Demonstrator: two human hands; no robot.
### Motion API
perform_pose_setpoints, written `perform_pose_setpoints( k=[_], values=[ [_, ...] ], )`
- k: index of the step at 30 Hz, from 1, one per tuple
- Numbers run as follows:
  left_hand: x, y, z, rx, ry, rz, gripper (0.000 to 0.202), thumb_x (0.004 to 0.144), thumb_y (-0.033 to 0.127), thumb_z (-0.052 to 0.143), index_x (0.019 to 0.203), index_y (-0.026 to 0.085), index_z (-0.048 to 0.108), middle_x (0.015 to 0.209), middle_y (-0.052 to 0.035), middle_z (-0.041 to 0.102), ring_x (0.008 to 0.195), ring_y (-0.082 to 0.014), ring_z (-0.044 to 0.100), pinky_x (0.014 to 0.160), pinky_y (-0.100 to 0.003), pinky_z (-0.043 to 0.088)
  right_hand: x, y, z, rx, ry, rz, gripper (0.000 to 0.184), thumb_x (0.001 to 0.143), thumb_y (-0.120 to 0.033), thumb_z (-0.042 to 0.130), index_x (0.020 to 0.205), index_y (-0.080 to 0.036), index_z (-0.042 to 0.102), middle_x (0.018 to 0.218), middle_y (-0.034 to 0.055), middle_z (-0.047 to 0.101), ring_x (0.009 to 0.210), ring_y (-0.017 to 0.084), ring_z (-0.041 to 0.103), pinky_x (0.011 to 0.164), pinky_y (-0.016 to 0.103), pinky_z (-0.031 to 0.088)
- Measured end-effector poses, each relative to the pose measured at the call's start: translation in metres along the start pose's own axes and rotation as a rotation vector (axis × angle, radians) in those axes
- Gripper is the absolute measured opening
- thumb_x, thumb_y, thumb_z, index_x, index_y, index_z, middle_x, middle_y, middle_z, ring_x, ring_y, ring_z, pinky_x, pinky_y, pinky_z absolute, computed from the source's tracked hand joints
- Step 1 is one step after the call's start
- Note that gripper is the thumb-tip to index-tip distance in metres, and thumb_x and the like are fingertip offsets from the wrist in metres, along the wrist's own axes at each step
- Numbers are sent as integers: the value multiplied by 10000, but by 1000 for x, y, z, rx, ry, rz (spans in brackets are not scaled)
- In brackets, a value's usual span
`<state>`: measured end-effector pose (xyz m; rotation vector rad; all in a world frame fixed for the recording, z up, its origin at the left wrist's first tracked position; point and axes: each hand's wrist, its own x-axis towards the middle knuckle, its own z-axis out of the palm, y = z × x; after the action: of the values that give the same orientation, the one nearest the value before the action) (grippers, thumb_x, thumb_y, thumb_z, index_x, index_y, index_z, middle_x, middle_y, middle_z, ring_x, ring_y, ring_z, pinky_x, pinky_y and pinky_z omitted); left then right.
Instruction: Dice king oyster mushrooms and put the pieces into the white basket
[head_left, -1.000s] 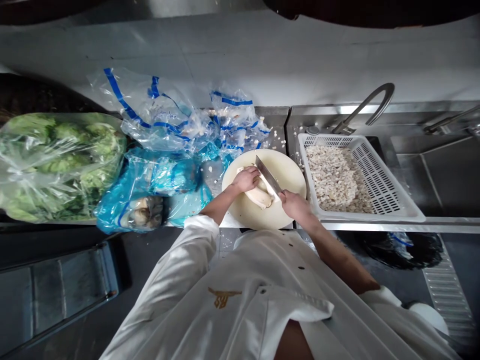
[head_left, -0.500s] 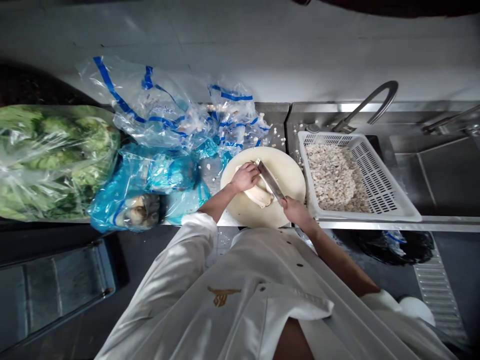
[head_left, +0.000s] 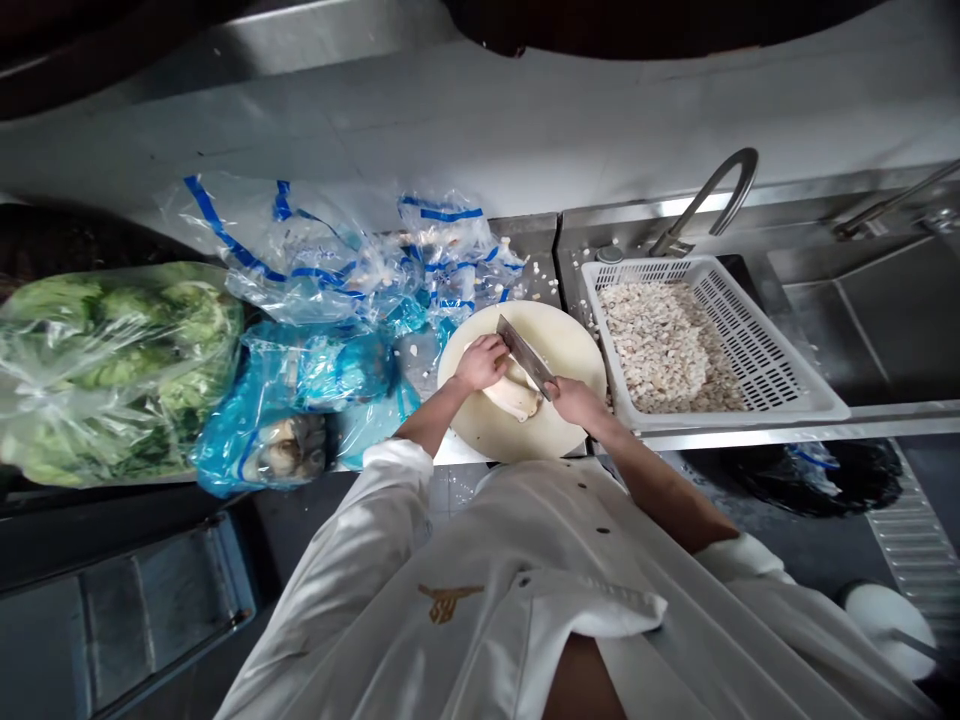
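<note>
My left hand (head_left: 481, 361) is curled over pale king oyster mushrooms (head_left: 514, 397) and presses them onto a round white cutting board (head_left: 568, 345). In my right hand (head_left: 574, 402) I grip the handle of a cleaver (head_left: 523, 355). Its blade slants up to the left and rests against the mushrooms right beside my left fingers. White sleeves cover both of my upper arms.
A white slotted basket (head_left: 780, 380) of diced pale pieces sits over the sink, with a curved faucet (head_left: 705, 200) behind. Left of the board lie clear and blue plastic bags (head_left: 315, 300) and a bag of leafy greens (head_left: 112, 365). A dark bin bag (head_left: 817, 475) hangs below.
The cleaver and my right hand have drawn slightly left and closer to my left hand over the mushrooms. The view has tilted a little.
</note>
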<state>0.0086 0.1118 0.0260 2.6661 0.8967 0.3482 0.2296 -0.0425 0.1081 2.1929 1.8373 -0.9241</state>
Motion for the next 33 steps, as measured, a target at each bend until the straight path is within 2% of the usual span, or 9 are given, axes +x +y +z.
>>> perform_pose_setpoints(
  k=[2, 5, 8, 11, 14, 17, 23, 29, 33],
  values=[
    [-1, 1, -2, 3, -4, -3, 308, 939, 297, 596, 1207, 227, 730, 1349, -104, 641, 1324, -270, 559, 1192, -462, 445, -5, 10, 2, 1, 24, -9, 485, 1153, -405, 287, 1221, -164, 703, 1220, 162, 774, 1157, 255, 721, 912, 283, 473],
    [-4, 2, -2, 6, 5, -13, 317, 946, 288, 584, 1223, 219, 721, 1381, -108, 639, 1311, -266, 571, 1180, -466, 455, -22, 22, 8, -20, 59, 56, 503, 1153, -427, 266, 1221, -172, 694, 1174, 157, 783, 1109, 260, 736, 905, 301, 482],
    [-7, 2, 0, 13, 23, -32, 326, 939, 254, 567, 1230, 214, 708, 1392, -113, 637, 1321, -264, 572, 1185, -472, 455, -34, 23, 11, -43, 78, 100, 510, 1150, -442, 256, 1256, -179, 679, 1144, 159, 785, 1075, 272, 748, 895, 321, 497],
    [-8, 2, 1, 20, 31, -55, 316, 936, 250, 557, 1214, 208, 702, 1335, -120, 653, 1300, -262, 585, 1178, -465, 467, -28, 12, 7, -34, 70, 35, 505, 1149, -434, 262, 1271, -181, 682, 1151, 166, 786, 1103, 263, 744, 922, 312, 496],
    [-5, 2, 0, 29, 19, -63, 289, 925, 254, 568, 1174, 209, 707, 1311, -120, 664, 1285, -267, 594, 1172, -472, 475, -8, -1, -2, 7, 11, -18, 459, 1144, -399, 317, 1256, -171, 700, 1199, 175, 780, 1144, 262, 734, 943, 301, 490],
    [-3, 1, -3, 41, 9, -59, 289, 914, 256, 582, 1170, 211, 707, 1342, -118, 665, 1287, -271, 598, 1164, -483, 479, 5, -1, -11, 57, -27, -24, 436, 1138, -394, 357, 1245, -167, 714, 1257, 167, 767, 1184, 258, 718, 959, 291, 482],
    [-9, -2, -11, 68, 12, -28, 376, 945, 294, 590, 1308, 229, 666, 1428, -98, 643, 1366, -267, 563, 1199, -472, 437, -12, 15, -13, 51, 92, 6, 489, 1147, -405, 292, 1240, -158, 703, 1171, 172, 786, 1122, 263, 735, 908, 299, 486],
    [-8, -9, -7, 58, -4, -76, 297, 954, 303, 565, 1216, 220, 680, 1254, -108, 688, 1219, -269, 624, 1116, -469, 498, -6, 1, -14, 47, 11, -13, 459, 1137, -414, 330, 1239, -181, 712, 1186, 160, 784, 1120, 272, 738, 917, 316, 487],
    [-15, -7, -12, 16, 93, -42, 283, 1000, 332, 540, 1220, 222, 679, 1291, -112, 680, 1248, -277, 613, 1133, -493, 486, -8, 3, -13, 27, 22, -8, 471, 1141, -426, 322, 1242, -171, 706, 1193, 165, 780, 1123, 263, 737, 919, 304, 483]
  ],
)
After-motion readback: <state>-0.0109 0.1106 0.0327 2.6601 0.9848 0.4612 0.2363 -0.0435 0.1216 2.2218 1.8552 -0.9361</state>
